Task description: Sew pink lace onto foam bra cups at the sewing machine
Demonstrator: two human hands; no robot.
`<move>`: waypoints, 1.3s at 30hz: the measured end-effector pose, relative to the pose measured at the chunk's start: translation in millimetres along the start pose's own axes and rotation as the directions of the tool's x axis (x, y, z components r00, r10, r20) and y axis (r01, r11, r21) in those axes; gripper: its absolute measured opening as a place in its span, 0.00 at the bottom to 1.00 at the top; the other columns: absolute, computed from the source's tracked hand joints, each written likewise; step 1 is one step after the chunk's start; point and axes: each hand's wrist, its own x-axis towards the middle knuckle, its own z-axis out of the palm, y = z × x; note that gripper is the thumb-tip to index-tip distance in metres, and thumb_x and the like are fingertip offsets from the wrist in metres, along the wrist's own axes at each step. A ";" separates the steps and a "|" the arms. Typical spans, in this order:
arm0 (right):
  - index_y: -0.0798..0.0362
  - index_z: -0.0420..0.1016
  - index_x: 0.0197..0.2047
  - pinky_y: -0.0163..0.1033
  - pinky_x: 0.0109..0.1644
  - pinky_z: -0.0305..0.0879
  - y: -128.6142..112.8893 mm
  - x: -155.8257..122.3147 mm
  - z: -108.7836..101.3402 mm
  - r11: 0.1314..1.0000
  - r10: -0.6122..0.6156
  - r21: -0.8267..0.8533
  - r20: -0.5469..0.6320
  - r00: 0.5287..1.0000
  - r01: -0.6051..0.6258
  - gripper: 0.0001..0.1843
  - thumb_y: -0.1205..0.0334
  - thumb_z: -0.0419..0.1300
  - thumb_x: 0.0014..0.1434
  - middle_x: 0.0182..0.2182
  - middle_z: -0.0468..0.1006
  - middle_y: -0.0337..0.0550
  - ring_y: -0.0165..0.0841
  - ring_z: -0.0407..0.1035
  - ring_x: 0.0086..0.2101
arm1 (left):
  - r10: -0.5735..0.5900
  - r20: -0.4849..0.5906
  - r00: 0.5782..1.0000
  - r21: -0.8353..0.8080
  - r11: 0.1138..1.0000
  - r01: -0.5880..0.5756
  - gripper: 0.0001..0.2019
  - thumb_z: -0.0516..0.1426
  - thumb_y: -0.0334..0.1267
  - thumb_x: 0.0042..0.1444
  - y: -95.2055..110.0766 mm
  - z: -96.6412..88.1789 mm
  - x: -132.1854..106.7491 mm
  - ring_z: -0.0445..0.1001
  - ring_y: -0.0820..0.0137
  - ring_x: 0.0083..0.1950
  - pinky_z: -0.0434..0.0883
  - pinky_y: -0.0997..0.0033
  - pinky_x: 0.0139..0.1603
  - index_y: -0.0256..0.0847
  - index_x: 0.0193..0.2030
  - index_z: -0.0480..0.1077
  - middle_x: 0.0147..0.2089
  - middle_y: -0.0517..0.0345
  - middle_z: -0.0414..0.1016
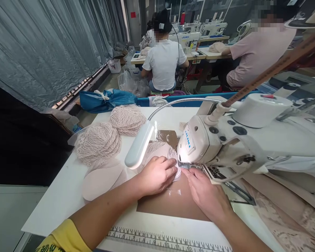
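Note:
Under the needle end of the white sewing machine (196, 140) lies a rounded beige lace piece (157, 150), which looks like a bra cup. My left hand (157, 175) rests on it with fingers curled and pressed together, holding the lace just left of the presser foot (185, 165). On the other side, my right hand (203, 187) has its fingertips closed at the lace edge, right by the foot. The fingertips hide part of that edge. A brown glossy sheet (170, 204) lies beneath both hands.
Stacked lace pieces (98, 143) and smooth beige pieces (102, 182) lie on the left of the white table (55, 206). A lamp (140, 145) hangs close above my left hand. A printed ruler (168, 241) runs along the front. Co-workers (164, 59) sit at machines beyond.

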 end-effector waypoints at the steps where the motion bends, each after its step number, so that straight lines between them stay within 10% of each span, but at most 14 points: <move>1: 0.49 0.78 0.49 0.39 0.37 0.62 0.6 -0.5 0.0 1.000 0.019 0.005 -0.017 1.000 -0.019 0.21 0.73 0.50 0.60 0.42 0.80 0.45 0.35 0.72 0.33 | 0.021 -0.012 1.000 -0.017 1.000 -0.022 0.14 0.48 0.38 0.66 -0.3 -0.1 -1.5 0.67 0.64 0.45 0.65 0.61 0.45 0.38 0.51 0.71 0.57 0.51 0.70; 15: 0.54 0.77 0.48 0.36 0.30 0.59 -3.7 1.5 -10.3 0.992 -0.107 0.084 0.096 0.990 0.099 0.22 0.76 0.48 0.57 0.37 0.79 0.42 0.32 0.69 0.32 | 0.093 -0.007 0.996 -0.034 0.995 -0.093 0.15 0.47 0.35 0.67 -2.2 4.3 -2.3 0.67 0.65 0.46 0.66 0.64 0.47 0.36 0.52 0.71 0.57 0.53 0.72; 39: 0.52 0.74 0.50 0.37 0.36 0.69 10.5 -0.3 7.3 0.977 -0.130 0.175 0.017 0.991 0.125 0.18 0.63 0.47 0.65 0.38 0.79 0.45 0.35 0.74 0.35 | -0.303 -0.119 0.946 0.006 0.952 0.306 0.14 0.51 0.33 0.60 -36.8 8.5 1.8 0.66 0.57 0.56 0.66 0.55 0.54 0.40 0.52 0.69 0.56 0.47 0.69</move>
